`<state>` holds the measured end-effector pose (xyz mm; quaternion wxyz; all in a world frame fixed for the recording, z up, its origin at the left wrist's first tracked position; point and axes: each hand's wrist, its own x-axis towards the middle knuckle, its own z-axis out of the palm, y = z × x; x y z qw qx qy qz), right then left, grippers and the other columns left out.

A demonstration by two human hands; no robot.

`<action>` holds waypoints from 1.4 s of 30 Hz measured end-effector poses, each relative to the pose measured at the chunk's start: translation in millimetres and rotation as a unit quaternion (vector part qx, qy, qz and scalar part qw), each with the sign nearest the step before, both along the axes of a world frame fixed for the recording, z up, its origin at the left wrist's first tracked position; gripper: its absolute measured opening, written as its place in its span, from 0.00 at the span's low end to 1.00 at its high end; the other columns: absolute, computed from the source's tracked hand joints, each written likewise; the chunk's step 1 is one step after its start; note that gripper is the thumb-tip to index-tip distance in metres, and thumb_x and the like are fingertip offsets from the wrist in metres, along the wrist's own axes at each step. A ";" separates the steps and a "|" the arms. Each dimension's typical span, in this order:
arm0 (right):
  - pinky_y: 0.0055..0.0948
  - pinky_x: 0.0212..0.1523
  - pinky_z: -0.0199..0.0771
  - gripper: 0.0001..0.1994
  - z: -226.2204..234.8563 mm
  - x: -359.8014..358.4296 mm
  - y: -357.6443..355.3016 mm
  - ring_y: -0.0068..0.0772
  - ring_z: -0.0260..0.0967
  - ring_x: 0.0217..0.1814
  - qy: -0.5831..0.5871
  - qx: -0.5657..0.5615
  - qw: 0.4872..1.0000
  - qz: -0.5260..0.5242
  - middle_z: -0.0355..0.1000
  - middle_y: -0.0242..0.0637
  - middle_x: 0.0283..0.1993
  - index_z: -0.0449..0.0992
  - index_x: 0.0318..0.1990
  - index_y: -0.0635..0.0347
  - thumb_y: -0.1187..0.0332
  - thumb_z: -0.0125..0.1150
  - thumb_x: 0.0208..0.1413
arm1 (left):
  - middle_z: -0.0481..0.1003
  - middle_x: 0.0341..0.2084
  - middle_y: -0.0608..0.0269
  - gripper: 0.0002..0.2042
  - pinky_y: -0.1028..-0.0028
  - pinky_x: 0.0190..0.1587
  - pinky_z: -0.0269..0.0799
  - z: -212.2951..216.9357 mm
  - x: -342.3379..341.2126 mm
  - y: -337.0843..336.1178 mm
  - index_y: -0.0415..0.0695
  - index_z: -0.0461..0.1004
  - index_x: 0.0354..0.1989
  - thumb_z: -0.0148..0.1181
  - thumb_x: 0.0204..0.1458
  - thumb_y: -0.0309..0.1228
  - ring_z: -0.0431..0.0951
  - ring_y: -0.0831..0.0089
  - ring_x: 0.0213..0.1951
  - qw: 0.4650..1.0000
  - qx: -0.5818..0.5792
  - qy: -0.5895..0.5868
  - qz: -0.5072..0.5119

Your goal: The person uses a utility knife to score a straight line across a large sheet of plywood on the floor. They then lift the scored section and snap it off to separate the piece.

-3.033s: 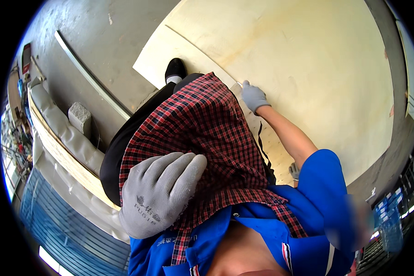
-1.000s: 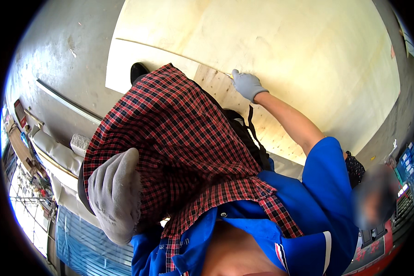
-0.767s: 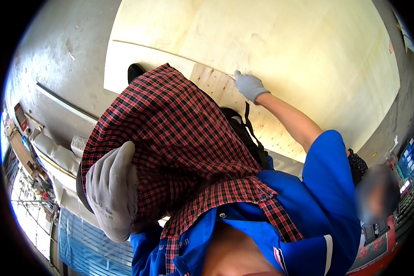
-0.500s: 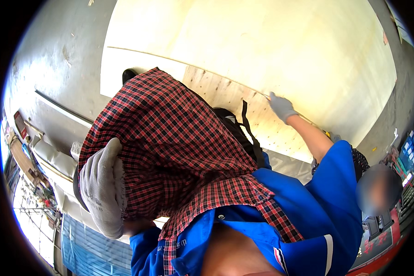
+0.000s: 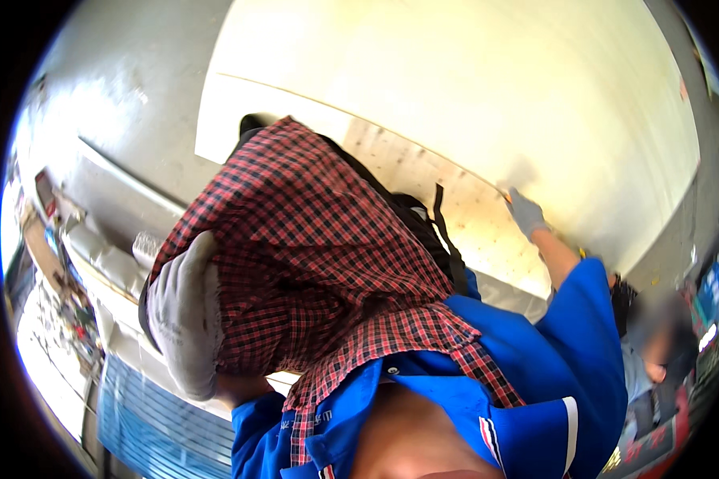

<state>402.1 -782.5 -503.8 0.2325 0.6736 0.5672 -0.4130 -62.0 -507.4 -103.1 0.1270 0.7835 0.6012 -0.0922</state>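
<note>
My right hand, in a grey glove, reaches out to the long edge of a large pale board. Its fingers are pinched around a small, thin, orange pencil-like thing at that edge. Below this board shows a strip of knotty wood sheet. My left hand, in a light grey knitted glove, lies along my leg over a red-and-black checked apron. Its fingers are stretched out and hold nothing. Folds of the apron hide much of my legs.
A long metal bar lies on the grey floor at left. Nearer stand a padded grey item and blue slatted panels. Another person is close at my right, beside a blue stack.
My right hand has slid along the board's edge, rightward and nearer to me. My left hand stays on my leg. The view has shifted slightly.
</note>
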 end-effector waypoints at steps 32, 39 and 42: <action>0.47 0.54 0.71 0.21 -5.5 -526.0 534.0 0.57 0.71 0.54 0.128 0.115 0.966 0.194 0.72 0.62 0.50 0.67 0.50 0.69 0.58 0.43 0.61 | 0.72 0.33 0.60 0.20 0.76 0.34 0.70 21.9 -77.3 -21.5 0.37 0.71 0.48 0.54 0.46 0.33 0.74 0.71 0.34 0.947 0.019 -0.319 0.009; 0.47 0.57 0.69 0.19 -4.9 -534.8 540.8 0.55 0.70 0.57 0.102 0.107 0.964 0.223 0.70 0.61 0.54 0.67 0.53 0.69 0.64 0.42 0.60 | 0.71 0.30 0.62 0.19 0.77 0.31 0.68 21.7 -87.6 -12.8 0.37 0.71 0.47 0.55 0.46 0.33 0.72 0.71 0.32 0.945 0.005 -0.327 -0.004; 0.47 0.58 0.69 0.19 -3.7 -537.5 538.1 0.56 0.69 0.58 0.105 0.110 0.963 0.224 0.69 0.61 0.55 0.67 0.53 0.69 0.65 0.42 0.59 | 0.71 0.30 0.62 0.19 0.77 0.30 0.67 22.1 -81.3 -14.1 0.37 0.72 0.46 0.55 0.45 0.32 0.72 0.72 0.33 0.950 -0.003 -0.310 -0.016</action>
